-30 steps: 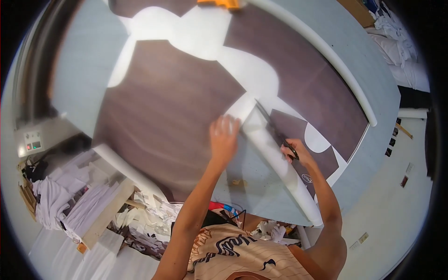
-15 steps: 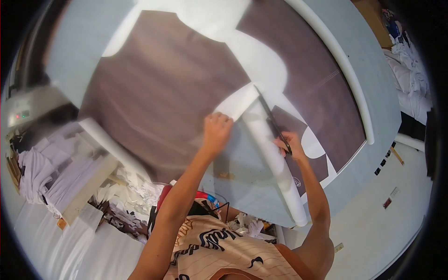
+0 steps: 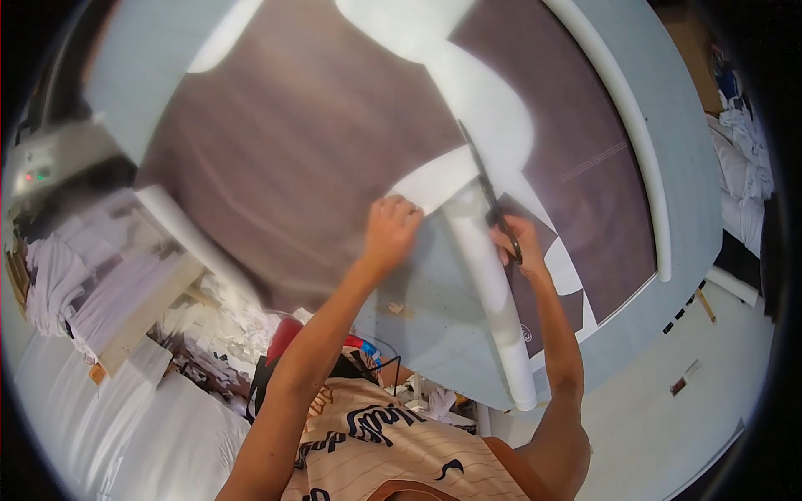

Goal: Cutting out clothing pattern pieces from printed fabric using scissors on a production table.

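Observation:
A large white sheet printed with brown garment-shaped panels (image 3: 284,142) covers most of the table. My left hand (image 3: 393,231) is closed on the sheet's white edge, beside the lower right of the biggest panel. In my right hand (image 3: 520,244) is a pair of long dark scissors (image 3: 489,188), with fingers through the handles. The blades point away from me and lie at the white margin between the large panel and the right-hand panels (image 3: 576,159). Between my hands, a cut white strip (image 3: 493,301) curls in a long roll toward the near table edge.
The pale blue-grey table (image 3: 409,334) has a curved-looking near edge. A rolled white border (image 3: 635,142) runs down the sheet's right side. Left of the table are piled white cloths (image 3: 75,284) and scraps (image 3: 225,342). More white cloth (image 3: 739,159) lies at the far right.
The scissors have moved farther away along the white margin. My left hand keeps its hold on the sheet's edge. The whole view has shifted slightly.

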`<control>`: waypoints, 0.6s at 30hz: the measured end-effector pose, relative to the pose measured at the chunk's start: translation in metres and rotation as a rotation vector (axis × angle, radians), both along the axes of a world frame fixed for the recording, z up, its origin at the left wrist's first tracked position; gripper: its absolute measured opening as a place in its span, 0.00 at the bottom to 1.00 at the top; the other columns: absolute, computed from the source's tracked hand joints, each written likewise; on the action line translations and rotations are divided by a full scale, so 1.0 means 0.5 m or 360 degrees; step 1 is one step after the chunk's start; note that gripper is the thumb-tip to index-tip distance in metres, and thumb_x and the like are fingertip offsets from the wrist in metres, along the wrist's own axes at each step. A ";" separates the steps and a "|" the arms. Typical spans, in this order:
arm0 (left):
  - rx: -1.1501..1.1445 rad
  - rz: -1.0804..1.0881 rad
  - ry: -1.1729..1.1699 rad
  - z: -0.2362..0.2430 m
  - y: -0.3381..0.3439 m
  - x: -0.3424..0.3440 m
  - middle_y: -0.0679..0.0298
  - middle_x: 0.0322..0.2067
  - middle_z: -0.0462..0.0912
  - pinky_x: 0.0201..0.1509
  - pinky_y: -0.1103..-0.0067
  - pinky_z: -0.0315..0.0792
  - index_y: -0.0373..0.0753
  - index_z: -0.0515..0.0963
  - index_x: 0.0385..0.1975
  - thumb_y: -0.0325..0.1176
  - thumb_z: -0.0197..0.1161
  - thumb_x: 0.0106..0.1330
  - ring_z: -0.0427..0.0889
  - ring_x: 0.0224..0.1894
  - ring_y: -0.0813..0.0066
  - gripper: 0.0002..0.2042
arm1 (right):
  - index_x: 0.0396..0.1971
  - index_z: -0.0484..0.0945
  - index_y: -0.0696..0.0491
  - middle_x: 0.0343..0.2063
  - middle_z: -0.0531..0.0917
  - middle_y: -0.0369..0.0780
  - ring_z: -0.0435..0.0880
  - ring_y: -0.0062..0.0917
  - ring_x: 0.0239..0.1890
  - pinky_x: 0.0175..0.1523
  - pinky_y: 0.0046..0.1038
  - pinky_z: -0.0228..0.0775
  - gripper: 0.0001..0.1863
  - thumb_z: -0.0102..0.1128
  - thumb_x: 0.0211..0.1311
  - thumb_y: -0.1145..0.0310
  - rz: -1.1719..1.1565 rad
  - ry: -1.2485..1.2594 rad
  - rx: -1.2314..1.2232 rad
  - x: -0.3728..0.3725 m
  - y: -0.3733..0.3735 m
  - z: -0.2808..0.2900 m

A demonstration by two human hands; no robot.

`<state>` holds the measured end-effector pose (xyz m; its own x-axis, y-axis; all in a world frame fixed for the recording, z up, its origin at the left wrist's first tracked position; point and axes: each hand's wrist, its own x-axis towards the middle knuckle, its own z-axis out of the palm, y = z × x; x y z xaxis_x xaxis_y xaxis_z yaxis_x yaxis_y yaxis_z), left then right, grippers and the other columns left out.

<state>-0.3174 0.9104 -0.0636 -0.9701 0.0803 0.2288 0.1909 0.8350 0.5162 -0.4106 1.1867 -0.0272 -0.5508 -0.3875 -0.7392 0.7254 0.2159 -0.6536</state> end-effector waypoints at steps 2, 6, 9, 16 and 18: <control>0.0019 0.0013 0.0003 -0.002 -0.001 0.001 0.65 0.37 0.77 0.50 0.65 0.67 0.39 0.80 0.38 0.22 0.67 0.54 0.77 0.47 0.64 0.11 | 0.22 0.76 0.53 0.13 0.74 0.29 0.68 0.10 0.11 0.17 0.16 0.56 0.14 0.75 0.60 0.70 0.0107 0.0032 0.0060 -0.020 -0.002 -0.003; 0.0017 0.0037 0.0001 -0.005 -0.002 -0.005 0.64 0.36 0.77 0.50 0.65 0.67 0.39 0.80 0.37 0.22 0.67 0.55 0.77 0.47 0.64 0.10 | 0.19 0.75 0.53 0.13 0.73 0.28 0.66 0.09 0.11 0.17 0.16 0.54 0.16 0.77 0.58 0.69 0.0137 0.0069 0.0159 -0.044 -0.028 0.007; 0.0024 0.0023 0.0020 -0.005 -0.001 -0.010 0.65 0.36 0.77 0.49 0.65 0.67 0.39 0.80 0.36 0.22 0.67 0.56 0.77 0.46 0.64 0.09 | 0.19 0.75 0.53 0.12 0.72 0.28 0.66 0.09 0.10 0.16 0.16 0.54 0.17 0.77 0.58 0.68 0.0111 0.0179 0.0188 -0.063 -0.049 0.007; 0.0048 0.0045 0.0024 0.000 0.007 -0.015 0.65 0.35 0.77 0.49 0.66 0.67 0.38 0.80 0.35 0.23 0.67 0.57 0.78 0.46 0.65 0.07 | 0.21 0.75 0.53 0.13 0.73 0.28 0.67 0.10 0.10 0.15 0.16 0.55 0.17 0.77 0.59 0.64 0.0044 0.0111 0.0136 -0.108 -0.099 0.005; 0.0022 0.0025 0.0032 0.002 0.005 -0.020 0.65 0.35 0.77 0.49 0.66 0.67 0.38 0.80 0.35 0.22 0.66 0.57 0.78 0.46 0.65 0.07 | 0.21 0.75 0.53 0.13 0.73 0.28 0.67 0.10 0.10 0.15 0.16 0.55 0.17 0.77 0.59 0.64 0.0011 0.0119 0.0092 -0.121 -0.115 0.008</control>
<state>-0.3273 0.9128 -0.0625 -0.9665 0.0618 0.2491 0.1881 0.8309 0.5236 -0.4713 1.1292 -0.0234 -0.6026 -0.3494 -0.7175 0.6736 0.2594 -0.6921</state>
